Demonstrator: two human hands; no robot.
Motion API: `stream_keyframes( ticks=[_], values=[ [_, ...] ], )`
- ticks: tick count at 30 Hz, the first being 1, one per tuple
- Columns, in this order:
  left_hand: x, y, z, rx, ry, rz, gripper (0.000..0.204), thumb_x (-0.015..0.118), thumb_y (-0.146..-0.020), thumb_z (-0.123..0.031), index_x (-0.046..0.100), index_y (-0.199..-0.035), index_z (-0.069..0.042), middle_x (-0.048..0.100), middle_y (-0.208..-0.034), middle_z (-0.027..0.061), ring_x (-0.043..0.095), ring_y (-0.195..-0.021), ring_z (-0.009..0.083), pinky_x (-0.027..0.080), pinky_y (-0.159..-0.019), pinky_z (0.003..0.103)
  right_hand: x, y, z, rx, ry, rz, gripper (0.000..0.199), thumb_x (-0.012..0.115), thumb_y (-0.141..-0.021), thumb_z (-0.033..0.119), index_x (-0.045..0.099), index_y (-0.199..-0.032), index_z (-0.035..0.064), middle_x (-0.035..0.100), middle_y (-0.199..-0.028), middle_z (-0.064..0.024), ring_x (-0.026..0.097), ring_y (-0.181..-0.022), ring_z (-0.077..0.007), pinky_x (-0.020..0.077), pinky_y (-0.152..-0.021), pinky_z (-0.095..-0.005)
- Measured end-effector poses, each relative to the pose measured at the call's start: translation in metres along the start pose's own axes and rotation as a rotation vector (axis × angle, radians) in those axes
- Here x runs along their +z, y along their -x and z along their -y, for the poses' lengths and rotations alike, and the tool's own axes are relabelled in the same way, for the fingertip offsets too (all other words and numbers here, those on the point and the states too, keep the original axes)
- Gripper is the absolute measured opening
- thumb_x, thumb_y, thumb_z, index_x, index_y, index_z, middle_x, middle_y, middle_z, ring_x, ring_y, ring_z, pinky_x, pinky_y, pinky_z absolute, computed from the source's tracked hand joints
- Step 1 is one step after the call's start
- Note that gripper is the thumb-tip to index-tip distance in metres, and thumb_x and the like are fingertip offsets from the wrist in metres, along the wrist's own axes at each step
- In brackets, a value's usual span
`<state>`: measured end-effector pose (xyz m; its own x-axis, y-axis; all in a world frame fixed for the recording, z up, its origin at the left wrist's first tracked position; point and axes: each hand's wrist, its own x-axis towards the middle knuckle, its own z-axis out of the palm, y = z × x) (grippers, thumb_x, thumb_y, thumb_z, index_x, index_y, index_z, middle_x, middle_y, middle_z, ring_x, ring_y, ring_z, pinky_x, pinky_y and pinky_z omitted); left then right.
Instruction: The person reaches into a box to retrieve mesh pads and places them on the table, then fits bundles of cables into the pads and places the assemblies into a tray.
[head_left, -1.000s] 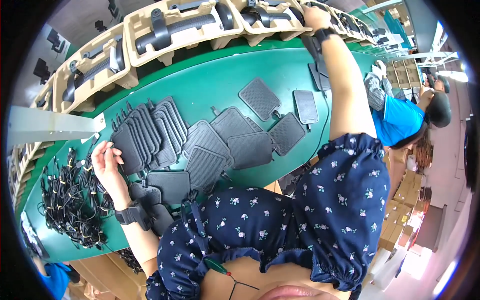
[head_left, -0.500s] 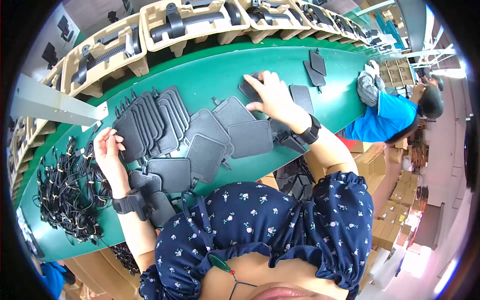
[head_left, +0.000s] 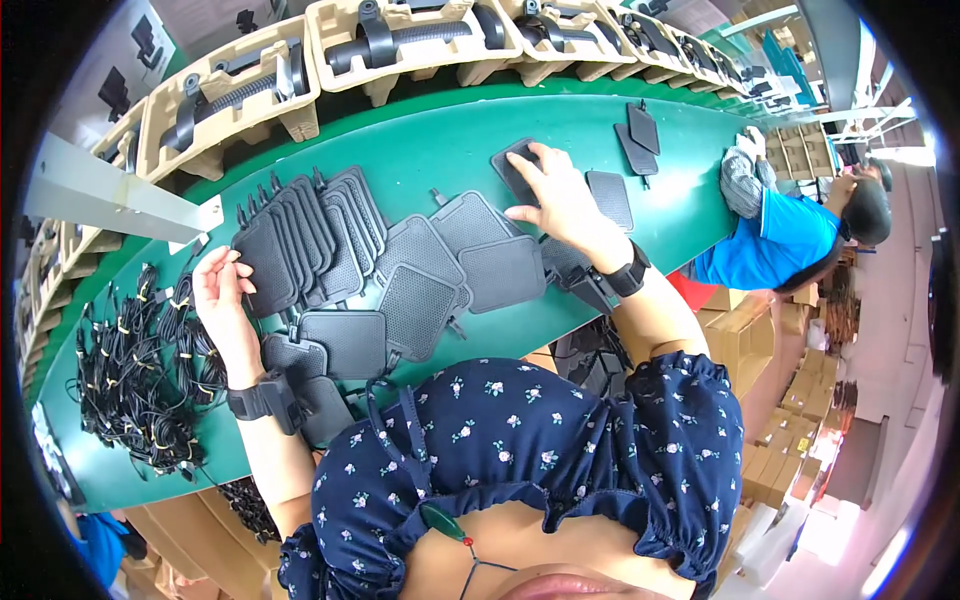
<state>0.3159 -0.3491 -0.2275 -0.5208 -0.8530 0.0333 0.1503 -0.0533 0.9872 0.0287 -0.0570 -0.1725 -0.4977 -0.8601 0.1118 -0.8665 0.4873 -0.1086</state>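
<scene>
Now that the right hand [head_left: 555,195] has drawn back, it is lying flat, fingers open, on a dark pad [head_left: 515,170], while the left hand [head_left: 222,290] is fingering the fanned stack [head_left: 300,235]

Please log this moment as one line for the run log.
left hand: touching fanned stack of dark square rubber pads | right hand: flat on single dark pad | surface: green conveyor belt

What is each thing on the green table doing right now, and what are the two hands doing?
Left hand: open, fingers touching the fanned pad stack.
Right hand: flat on one dark pad.
Fanned pad stack: overlapping, lying flat.
Loose pads: scattered, overlapping.
Cable bundles: tied, heaped.
Beige trays: loaded with black parts.
</scene>
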Motion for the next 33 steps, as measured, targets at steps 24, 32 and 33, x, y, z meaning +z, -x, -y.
stream_keyframes(
  ticks=[24, 32, 33],
  values=[
    [0.002, -0.002, -0.001, -0.018, -0.020, -0.042, 0.020, 0.048, -0.089, -0.005, 0.050, -0.108, 0.000, 0.058, -0.095, 0.0068, 0.052, -0.071, 0.0086, 0.040, -0.061, 0.019, -0.068, -0.169, -0.257, 0.357, -0.678, -0.863, 0.028, 0.060, -0.084, 0.014, 0.050, -0.106, -0.0003, 0.061, -0.092, -0.0075, 0.056, -0.082, -0.0141, 0.0442, -0.074, -0.0256],
    [0.001, 0.007, -0.006, -0.015, -0.075, -0.081, 0.018, 0.048, -0.088, -0.004, 0.052, -0.106, -0.002, 0.058, -0.085, 0.0049, 0.045, -0.060, 0.0069, 0.037, -0.056, 0.018, -0.032, -0.188, -0.256, 0.388, 0.202, -0.585, 0.040, 0.055, -0.082, 0.036, 0.055, -0.112, 0.0099, 0.060, -0.094, -0.0207, 0.056, -0.092, -0.0371, 0.0441, -0.081, -0.0412],
    [0.002, 0.006, -0.007, -0.023, -0.077, -0.078, 0.018, 0.048, -0.088, -0.004, 0.052, -0.105, -0.002, 0.057, -0.083, 0.0048, 0.045, -0.060, 0.0068, 0.037, -0.056, 0.018, -0.020, -0.183, -0.255, 0.437, 0.373, -0.533, 0.041, 0.054, -0.082, 0.039, 0.055, -0.113, 0.0130, 0.058, -0.097, -0.0224, 0.054, -0.094, -0.0398, 0.0437, -0.082, -0.0439]
  ],
)
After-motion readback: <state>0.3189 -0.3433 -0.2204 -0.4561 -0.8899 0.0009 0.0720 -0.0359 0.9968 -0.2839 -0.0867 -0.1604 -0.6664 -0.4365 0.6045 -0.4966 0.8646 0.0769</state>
